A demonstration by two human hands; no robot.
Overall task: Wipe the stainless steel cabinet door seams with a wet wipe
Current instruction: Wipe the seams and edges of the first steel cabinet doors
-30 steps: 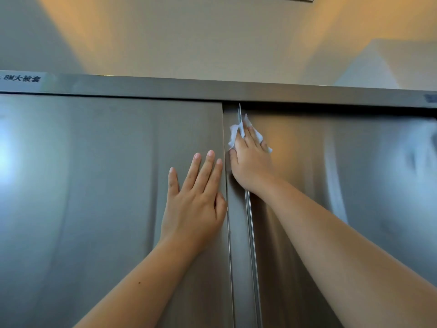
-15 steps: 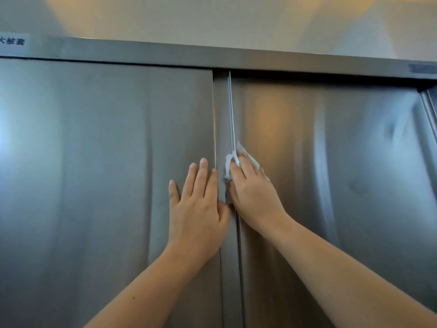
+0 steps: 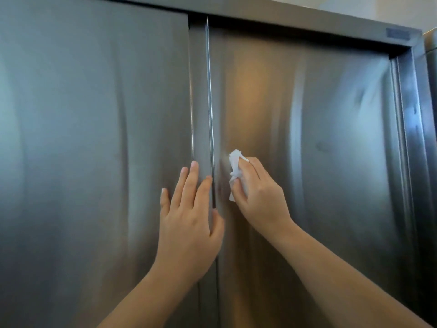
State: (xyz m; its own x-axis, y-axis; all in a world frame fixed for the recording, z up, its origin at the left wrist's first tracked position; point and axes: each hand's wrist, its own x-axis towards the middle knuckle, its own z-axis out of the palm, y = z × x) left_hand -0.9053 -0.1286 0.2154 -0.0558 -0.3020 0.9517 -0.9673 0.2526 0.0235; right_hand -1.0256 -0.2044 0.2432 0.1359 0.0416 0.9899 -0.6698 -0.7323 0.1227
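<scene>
- Two stainless cabinet doors [image 3: 94,138], vertical seam [image 3: 210,91] between them.
- Left hand [image 3: 189,221]: fingers straight, flat over the seam.
- Right hand [image 3: 262,202]: pinches crumpled wet wipe [image 3: 235,162], just right of seam.

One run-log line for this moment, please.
left hand: flat at left door edge | right hand: grips wet wipe | wipe position: just right of centre seam

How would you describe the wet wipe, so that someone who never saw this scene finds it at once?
Two stainless steel doors fill the view and meet at a vertical seam near the middle. Just right of that seam, the right hand pinches the wet wipe. It is the only white, crumpled thing against the grey metal.
</scene>
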